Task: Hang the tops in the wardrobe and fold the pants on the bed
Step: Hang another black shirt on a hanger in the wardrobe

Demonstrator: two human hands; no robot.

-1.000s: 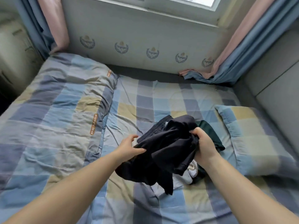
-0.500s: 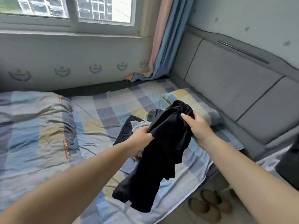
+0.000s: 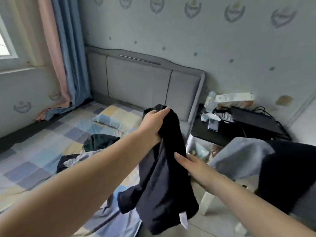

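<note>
A dark navy top (image 3: pixel 164 182) hangs in the air over the bed's near edge, with a white label at its lower hem. My left hand (image 3: pixel 154 123) grips its upper end in a fist. My right hand (image 3: pixel 188 164) lies flat against the cloth's right side with fingers straight, not closed on it. More clothes remain on the checked bed (image 3: pixel 41 151): a dark green garment (image 3: pixel 100 141) and a dark piece with pale grey cloth (image 3: pixel 71 162). No wardrobe is in view.
A grey padded headboard (image 3: pixel 145 88) stands behind a checked pillow (image 3: pixel 116 117). Right of the bed is a black bedside table (image 3: pixel 222 132) cluttered with a phone, bottles and cables. Grey and black clothing (image 3: pixel 266 161) lies draped at right. Curtains (image 3: pixel 63 57) hang at left.
The view has swung right from the window toward the headboard and bedside table. The dark top is lifted higher off the bed, my left hand now holds its top and my right hand has opened.
</note>
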